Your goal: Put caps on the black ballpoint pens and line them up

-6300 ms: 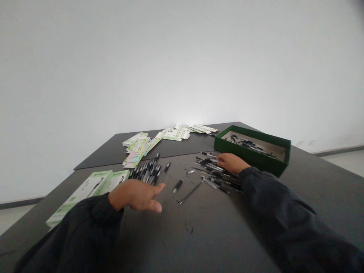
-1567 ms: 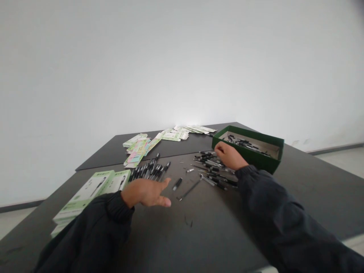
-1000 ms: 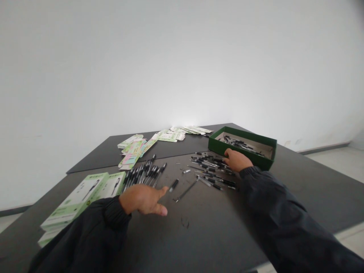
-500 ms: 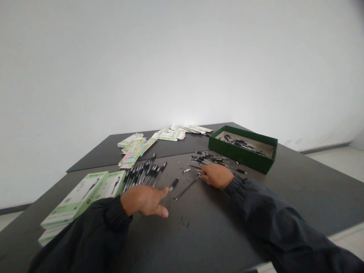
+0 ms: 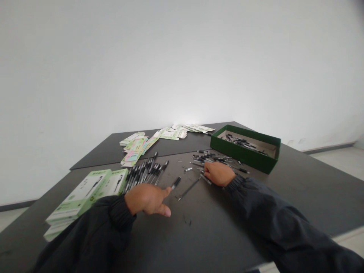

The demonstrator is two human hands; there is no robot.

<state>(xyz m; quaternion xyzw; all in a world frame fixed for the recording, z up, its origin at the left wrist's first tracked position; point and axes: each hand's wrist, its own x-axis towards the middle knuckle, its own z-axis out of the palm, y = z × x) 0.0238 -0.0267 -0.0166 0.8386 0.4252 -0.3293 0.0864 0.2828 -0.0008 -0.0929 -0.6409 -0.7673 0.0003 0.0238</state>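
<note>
My left hand (image 5: 149, 199) is low over the table, thumb and index finger apart. Just past its index fingertip lies a short pen piece with a black grip (image 5: 176, 183); whether they touch I cannot tell. Behind this hand a row of black-and-clear pens (image 5: 145, 170) lies side by side. My right hand (image 5: 218, 173) is closed at the near edge of a loose heap of pen parts (image 5: 216, 157); what its fingers hold is hidden. A short clear pen piece (image 5: 206, 178) shows beside its fingers. One thin rod (image 5: 189, 189) lies between the hands.
A green box (image 5: 244, 149) with pen parts inside stands at the right, behind the heap. Green-and-white pen boxes (image 5: 82, 193) are stacked at the left. Flattened cartons (image 5: 136, 149) spread towards the back. A small silvery piece (image 5: 188, 169) lies mid-table. The wall rises behind.
The view has shifted slightly, so everything sits a little further right. More of the clear pen piece shows beside my right hand's fingers. My left hand keeps its pose.
</note>
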